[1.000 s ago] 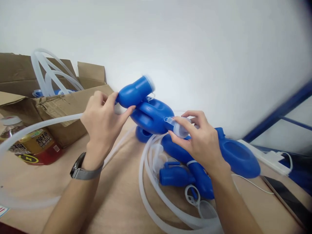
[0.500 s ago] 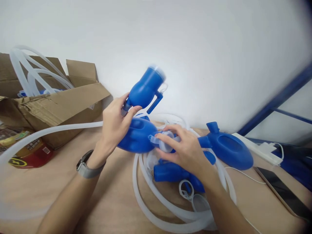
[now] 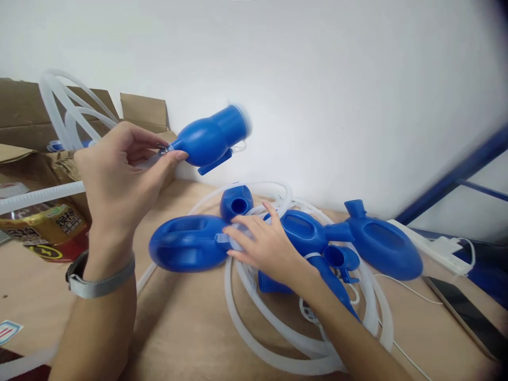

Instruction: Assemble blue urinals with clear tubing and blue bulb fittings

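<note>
My left hand (image 3: 130, 164) pinches the narrow neck of a blue bottle-shaped part (image 3: 210, 135), where a white hose (image 3: 43, 197) joins it. The part hangs tilted above the table, its wide end up to the right, with a small handle beneath. My right hand (image 3: 265, 241) is closed round the pale cap of a blue oval container (image 3: 188, 243) that lies on its side. Just behind the cap, a blue container with a round opening (image 3: 237, 203) faces me. Coiled white hoses (image 3: 278, 352) lie beneath my right hand.
An open cardboard box (image 3: 145, 111) with hoses stands at the left behind a bottle with a yellow label (image 3: 65, 225). More blue containers (image 3: 387, 248) lie to the right, beside a phone (image 3: 466, 312) and a white power strip (image 3: 428, 246).
My left hand has moved left with the blue part, which now tilts flatter. My right hand and the oval container have shifted left, uncovering other blue pieces.
</note>
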Motion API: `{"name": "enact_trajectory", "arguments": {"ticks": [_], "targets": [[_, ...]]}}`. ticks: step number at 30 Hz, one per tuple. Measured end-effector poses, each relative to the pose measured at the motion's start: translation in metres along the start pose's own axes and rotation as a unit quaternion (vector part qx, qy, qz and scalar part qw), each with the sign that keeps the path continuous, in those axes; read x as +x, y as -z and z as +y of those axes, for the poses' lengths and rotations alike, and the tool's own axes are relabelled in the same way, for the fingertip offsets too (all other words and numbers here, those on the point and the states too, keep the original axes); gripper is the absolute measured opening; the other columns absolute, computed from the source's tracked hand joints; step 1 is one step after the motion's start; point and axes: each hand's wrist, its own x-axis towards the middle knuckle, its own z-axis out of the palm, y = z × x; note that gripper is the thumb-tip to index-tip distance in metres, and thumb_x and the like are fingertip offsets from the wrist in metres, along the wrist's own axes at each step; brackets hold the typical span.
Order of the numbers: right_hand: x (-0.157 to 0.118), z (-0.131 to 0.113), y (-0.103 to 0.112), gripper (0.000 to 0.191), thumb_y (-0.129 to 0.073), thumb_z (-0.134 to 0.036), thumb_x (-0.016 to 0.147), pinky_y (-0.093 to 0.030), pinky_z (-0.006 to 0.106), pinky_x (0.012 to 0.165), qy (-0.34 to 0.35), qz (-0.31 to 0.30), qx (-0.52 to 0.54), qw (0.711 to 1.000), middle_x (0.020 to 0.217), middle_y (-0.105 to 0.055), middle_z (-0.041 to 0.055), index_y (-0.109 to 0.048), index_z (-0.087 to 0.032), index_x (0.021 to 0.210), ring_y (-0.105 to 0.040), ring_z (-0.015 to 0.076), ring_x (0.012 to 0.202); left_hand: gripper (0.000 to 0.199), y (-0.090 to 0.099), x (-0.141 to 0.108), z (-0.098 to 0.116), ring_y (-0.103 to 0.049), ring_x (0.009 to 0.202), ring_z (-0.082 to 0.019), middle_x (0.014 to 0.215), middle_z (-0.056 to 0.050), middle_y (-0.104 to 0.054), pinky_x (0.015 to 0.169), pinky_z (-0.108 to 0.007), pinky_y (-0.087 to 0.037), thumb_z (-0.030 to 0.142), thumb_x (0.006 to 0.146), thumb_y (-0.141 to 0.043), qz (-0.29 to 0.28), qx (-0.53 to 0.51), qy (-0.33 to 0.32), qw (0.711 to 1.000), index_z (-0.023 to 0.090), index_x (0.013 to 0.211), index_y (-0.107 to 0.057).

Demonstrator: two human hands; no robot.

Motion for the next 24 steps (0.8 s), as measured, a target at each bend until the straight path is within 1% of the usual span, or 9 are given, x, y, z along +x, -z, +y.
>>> {"name": "enact_trajectory", "arguments": {"ticks": [4,7,9,12,14,16,18,21,24], "targets": [[0.017,0.024,-0.002,0.04,-0.056,-0.042,0.107,-0.015,0.073,0.128,-0.009,-0.058,-0.018,0.998,0.139,-0.069,0.0118,-0.061,-0.025,0.142,-0.059,0.0309,0.133,0.026,0.008,0.003,-0.006,-0.076,0.087,-0.023,0.094,-0.003,-0.082,0.08,-0.034,-0.06,0.041,0.083,-0.086,0.017,0.013,-0.022,1.0,0.021,0.095,-0.075],[0.039,0.045,-0.015,0.041,-0.051,-0.037,0.109,-0.009,0.078,0.127,-0.021,-0.103,-0.001,0.994,0.154,-0.061,0.0103,-0.056,-0.027,0.148,-0.048,0.0331,0.144,0.024,0.01,0.005,-0.012,-0.077,0.094,-0.024,0.099,-0.003,-0.083,0.089,-0.038,-0.061,0.043,0.085,-0.084,0.006,0.009,-0.035,0.999,0.021,0.09,-0.074],[0.056,0.057,-0.03,0.042,-0.046,-0.033,0.111,-0.012,0.076,0.127,-0.037,-0.139,0.024,0.989,0.16,-0.055,0.01,-0.053,-0.027,0.151,-0.045,0.0327,0.148,0.027,0.009,0.006,-0.016,-0.078,0.097,-0.026,0.1,-0.004,-0.083,0.091,-0.04,-0.062,0.045,0.084,-0.085,-0.015,-0.024,-0.035,0.999,0.021,0.089,-0.074],[0.079,0.067,-0.053,0.046,-0.042,-0.032,0.111,-0.022,0.069,0.128,-0.074,-0.188,0.085,0.976,0.165,-0.05,0.0104,-0.049,-0.025,0.156,-0.041,0.0314,0.152,0.031,0.003,0.007,-0.019,-0.076,0.093,-0.024,0.095,-0.004,-0.081,0.085,-0.037,-0.062,0.049,0.08,-0.086,-0.043,-0.042,-0.042,0.997,0.022,0.085,-0.073],[0.09,0.07,-0.062,0.048,-0.042,-0.031,0.111,-0.022,0.067,0.128,-0.088,-0.21,0.124,0.966,0.166,-0.048,0.0104,-0.048,-0.024,0.158,-0.037,0.031,0.156,0.032,-0.002,0.008,-0.019,-0.073,0.086,-0.022,0.089,-0.003,-0.079,0.08,-0.034,-0.06,0.051,0.079,-0.085,-0.06,-0.027,-0.048,0.997,0.022,0.081,-0.071],[0.096,0.07,-0.068,0.049,-0.043,-0.029,0.11,-0.018,0.066,0.129,-0.089,-0.236,0.159,0.955,0.167,-0.046,0.0094,-0.047,-0.024,0.158,-0.034,0.0304,0.158,0.034,-0.008,0.008,-0.017,-0.071,0.081,-0.022,0.083,-0.002,-0.078,0.077,-0.033,-0.058,0.053,0.08,-0.083,-0.079,-0.031,-0.038,0.996,0.023,0.077,-0.07],[0.098,0.07,-0.073,0.049,-0.045,-0.026,0.108,-0.022,0.061,0.13,-0.088,-0.263,0.188,0.942,0.167,-0.047,0.0074,-0.05,-0.024,0.156,-0.035,0.0287,0.158,0.033,-0.015,0.007,-0.015,-0.071,0.078,-0.022,0.08,-0.002,-0.078,0.075,-0.034,-0.058,0.053,0.081,-0.081,-0.093,-0.053,-0.017,0.994,0.023,0.076,-0.069],[0.098,0.068,-0.078,0.05,-0.048,-0.018,0.104,-0.027,0.056,0.129,-0.102,-0.27,0.201,0.936,0.165,-0.05,0.0062,-0.054,-0.024,0.153,-0.038,0.0277,0.157,0.027,-0.024,0.005,-0.015,-0.074,0.075,-0.023,0.078,-0.002,-0.079,0.072,-0.033,-0.059,0.046,0.078,-0.083,-0.113,-0.091,0.037,0.989,0.023,0.075,-0.071],[0.094,0.066,-0.078,0.051,-0.046,-0.01,0.101,-0.025,0.058,0.129,-0.144,-0.221,0.204,0.943,0.163,-0.052,0.0101,-0.058,-0.022,0.149,-0.039,0.0292,0.156,0.019,-0.029,0.003,-0.018,-0.077,0.077,-0.024,0.08,-0.002,-0.081,0.074,-0.034,-0.061,0.04,0.076,-0.084,-0.154,-0.107,0.083,0.979,0.023,0.077,-0.075]]}}
